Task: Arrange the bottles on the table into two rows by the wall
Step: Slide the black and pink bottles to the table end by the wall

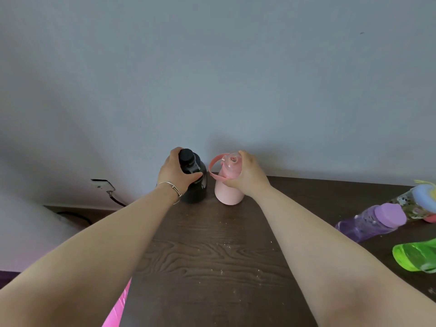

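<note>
A black bottle (197, 185) stands upright at the back of the dark wooden table (212, 256), close to the wall. My left hand (175, 172) is wrapped around its neck and shoulder. Beside it on the right stands a pink bottle (228, 192) with a carry loop. My right hand (245, 177) grips its upper part just under the lid. The two bottles stand side by side, a small gap between them.
At the right edge stand a purple bottle (370, 223), a patterned bottle with a blue lid (417, 201) and a green bottle (415, 256). A wall socket with a cable (103, 186) is at the left. A pink object (118, 308) lies by the table's left edge.
</note>
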### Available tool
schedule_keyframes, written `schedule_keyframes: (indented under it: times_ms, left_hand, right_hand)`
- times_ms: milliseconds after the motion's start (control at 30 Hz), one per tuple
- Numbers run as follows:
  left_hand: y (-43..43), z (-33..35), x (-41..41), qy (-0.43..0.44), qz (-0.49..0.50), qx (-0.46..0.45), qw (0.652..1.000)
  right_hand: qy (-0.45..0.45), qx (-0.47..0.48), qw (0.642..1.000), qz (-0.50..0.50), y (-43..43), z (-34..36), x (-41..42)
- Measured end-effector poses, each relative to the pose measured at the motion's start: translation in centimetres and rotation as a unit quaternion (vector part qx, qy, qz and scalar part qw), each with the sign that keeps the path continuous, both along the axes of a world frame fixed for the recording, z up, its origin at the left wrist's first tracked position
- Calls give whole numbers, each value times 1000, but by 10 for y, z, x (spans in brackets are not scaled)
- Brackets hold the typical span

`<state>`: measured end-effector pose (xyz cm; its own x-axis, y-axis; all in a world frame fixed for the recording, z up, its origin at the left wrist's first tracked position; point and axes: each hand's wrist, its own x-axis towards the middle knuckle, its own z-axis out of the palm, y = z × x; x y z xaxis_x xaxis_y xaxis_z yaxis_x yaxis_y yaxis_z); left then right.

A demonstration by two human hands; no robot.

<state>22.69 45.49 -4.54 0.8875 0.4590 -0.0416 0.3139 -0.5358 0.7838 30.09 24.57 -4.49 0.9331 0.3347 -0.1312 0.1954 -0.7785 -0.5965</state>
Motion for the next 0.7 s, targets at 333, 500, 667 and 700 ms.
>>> schedule_keyframes:
  times_ms: [333,500,667,700]
  left_hand:
    - [0,0,1,11,-10,14,1000]
    - [-2,3,-2,31,-14,28,999]
    - [-7,17,-12,57,-45,156,985]
    - [-10,21,-16,62,-58,199,976]
  right_hand:
    - [0,-16,1000,8,1,-6,-1]
    - [19,-40,999,17,1,1,-2]
    - [-34,-96,994,30,-10,16,-16]
    - [-60,-114,991,36,-14,19,-22]
